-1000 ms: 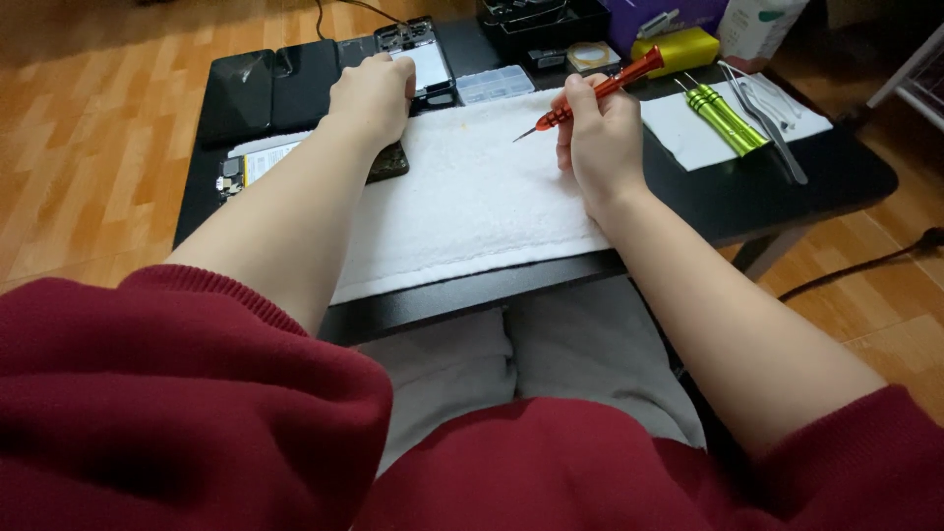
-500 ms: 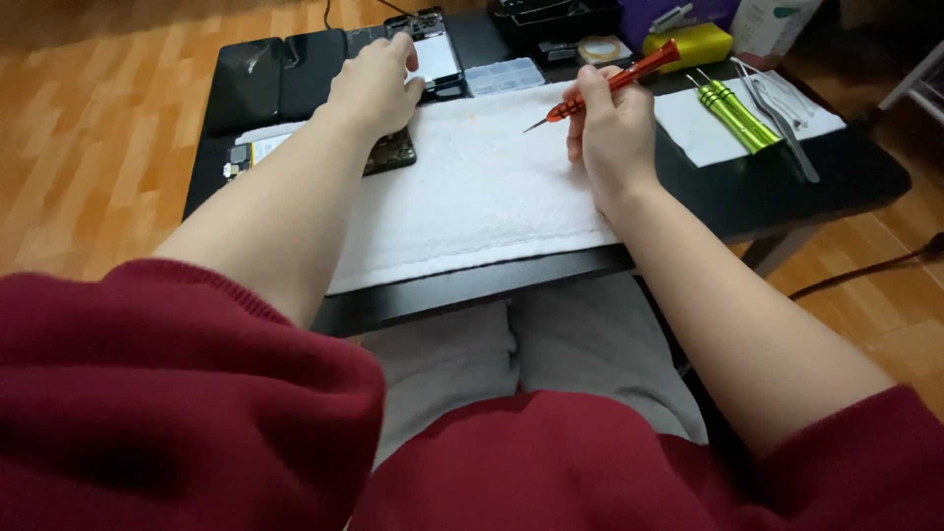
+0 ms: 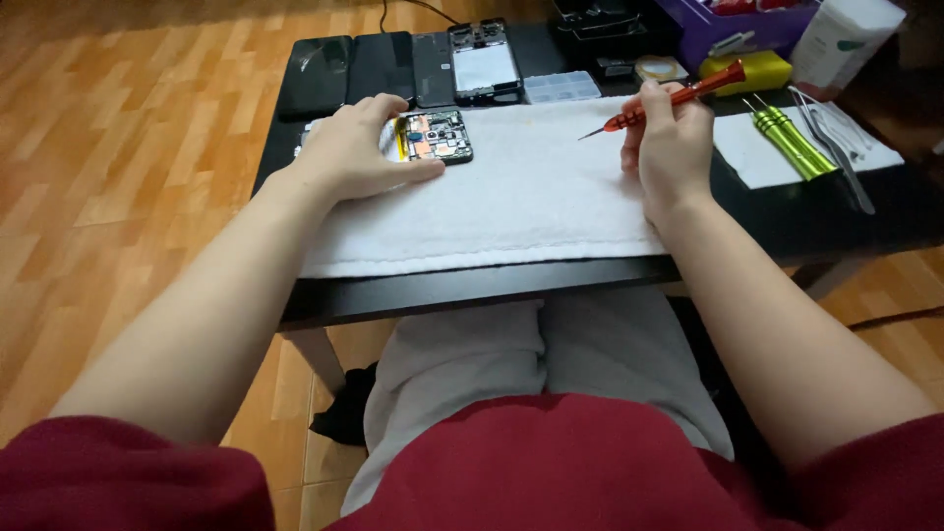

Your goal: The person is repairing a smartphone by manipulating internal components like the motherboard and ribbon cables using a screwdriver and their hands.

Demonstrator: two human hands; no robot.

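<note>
My left hand (image 3: 359, 149) rests palm down on the white towel (image 3: 521, 202), fingers over the left part of an opened phone (image 3: 439, 136) whose circuit boards show. My right hand (image 3: 669, 147) holds a red screwdriver (image 3: 678, 98) like a pen, its tip pointing left above the towel, clear of the phone. Both forearms are bare, with dark red sleeves near the camera.
A black table (image 3: 472, 290) carries the towel. Along its back lie several dark phone panels (image 3: 354, 69), a phone frame (image 3: 482, 64) and a clear parts box (image 3: 560, 87). At right sit green screwdrivers (image 3: 787, 143), tweezers (image 3: 836, 147) on white paper, a purple bin (image 3: 728, 29). Wooden floor lies left.
My left hand has drawn back toward me and left, uncovering the opened phone. The right hand with the screwdriver stays about where it was. The view has shifted.
</note>
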